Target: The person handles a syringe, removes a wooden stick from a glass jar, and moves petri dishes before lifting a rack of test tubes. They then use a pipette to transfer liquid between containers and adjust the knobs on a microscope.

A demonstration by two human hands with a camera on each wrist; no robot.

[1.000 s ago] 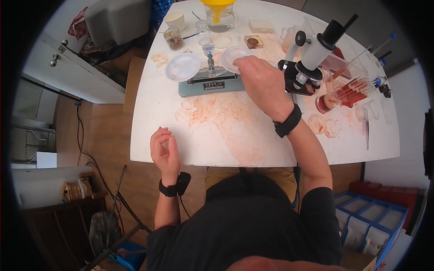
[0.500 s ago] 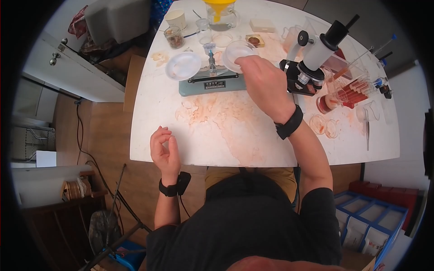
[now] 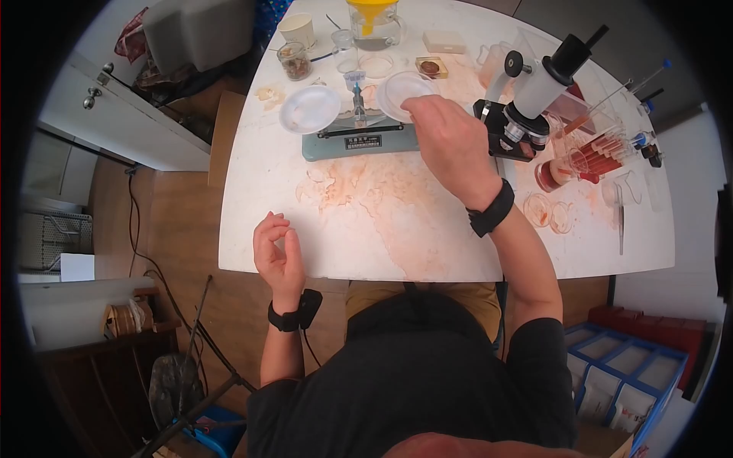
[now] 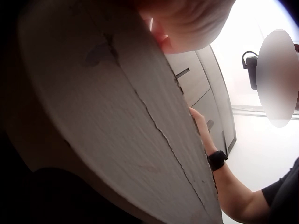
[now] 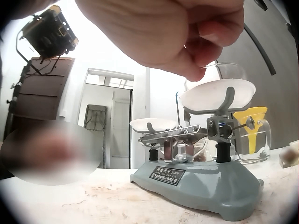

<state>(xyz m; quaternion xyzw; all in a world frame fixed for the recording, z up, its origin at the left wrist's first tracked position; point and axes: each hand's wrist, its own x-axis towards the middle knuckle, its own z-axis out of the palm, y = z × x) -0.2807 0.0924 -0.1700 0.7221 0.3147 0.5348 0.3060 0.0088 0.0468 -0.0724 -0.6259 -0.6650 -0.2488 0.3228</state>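
Observation:
My right hand [image 3: 458, 149] reaches over the right pan [image 5: 219, 95] of a green-based balance scale [image 5: 201, 186]. Its thumb and curled fingers pinch the near edge of a clear, shallow round dish [image 5: 232, 71] close over that pan. In the head view the dish overlaps the pan, and the fingers hide part of both. The left pan [image 3: 310, 109] is white and has no hand near it. My left hand [image 3: 278, 256] is by the table's front left edge, fingers loosely curled, with nothing in it.
Right of the scale stands a microscope [image 3: 527, 99], close to my right hand. Further right are red-filled tubes [image 3: 599, 153], small dishes [image 3: 537, 209] and tweezers [image 3: 621, 225]. Behind the scale are a jar [image 3: 294, 62], a paper cup [image 3: 296, 32] and a pitcher with a yellow funnel [image 3: 374, 11].
The clear dish in my right hand has shifted slightly over the right pan, and that hand has moved a little to the right. My left hand stays where it was.

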